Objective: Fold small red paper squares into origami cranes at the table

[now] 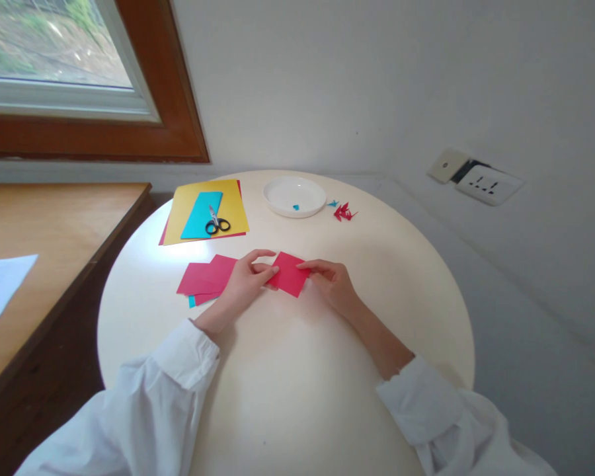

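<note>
The red square (291, 276) is near the middle of the frame, right between the two hands, turned so that one corner points up and another down toward the wearer. The left hand (244, 277) grips it at its left corner, thumb on top; the right hand (334, 280) pinches the opposite corner, a fingertip on its upper face. Neither hand has let go. From where I stand I can't tell whether the square touches the table (297, 390) or is held just off it.

Just beside the left hand, left of centre, a few red sheets (198, 277) overlap, partly hidden behind the wrist, and a blue corner (192, 301) pokes out underneath. Farther off, in the upper left of the tabletop, lies a yellow sheet (234, 198) with red edges showing beneath; a blue sheet (197, 217) rests on it, and the scissors (217, 223) lie partly on that, blades pointing up the frame.

Above the square, at upper centre, sits a white dish (277, 197) holding a blue scrap (296, 207). Just right of the dish are a small blue shape (332, 203) and a cluster of red shapes (344, 212), well apart from the right hand.
</note>
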### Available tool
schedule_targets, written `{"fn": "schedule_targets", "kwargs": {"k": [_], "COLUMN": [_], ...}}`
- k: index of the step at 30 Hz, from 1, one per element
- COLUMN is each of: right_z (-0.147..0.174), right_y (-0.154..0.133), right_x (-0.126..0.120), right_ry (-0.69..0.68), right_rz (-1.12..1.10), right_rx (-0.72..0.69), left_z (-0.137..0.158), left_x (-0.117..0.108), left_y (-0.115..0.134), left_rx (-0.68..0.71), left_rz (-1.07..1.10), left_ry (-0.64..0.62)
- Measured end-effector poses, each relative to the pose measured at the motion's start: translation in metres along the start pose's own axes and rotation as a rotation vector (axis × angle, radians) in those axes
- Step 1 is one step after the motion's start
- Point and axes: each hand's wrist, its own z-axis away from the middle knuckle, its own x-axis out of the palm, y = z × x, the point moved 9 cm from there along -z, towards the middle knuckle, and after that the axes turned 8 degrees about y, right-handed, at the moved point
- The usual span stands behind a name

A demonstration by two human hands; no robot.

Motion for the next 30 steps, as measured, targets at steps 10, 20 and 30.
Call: {"fn": "schedule_targets", "kwargs": {"k": [10, 20, 30], "right_z": [0.0, 0.001, 0.002], "right_y": [0.002, -0.003, -0.009], "right_x": [-0.001, 0.008, 0.005], "right_ry": [0.007, -0.126, -0.089], "right_rz": [-0.019, -0.124, -0.039], "right_rx": [0.031, 0.021, 0.012], "left_z": [-0.001, 0.0, 0.001], "left_x": [0.0, 0.001, 0.004], "left_y": [-0.002, -0.001, 0.001], "left_rx": [0.006, 0.007, 0.019], "left_rz": [-0.021, -0.004, -0.001], "left_ry": [0.0, -0.02, -0.034]}}
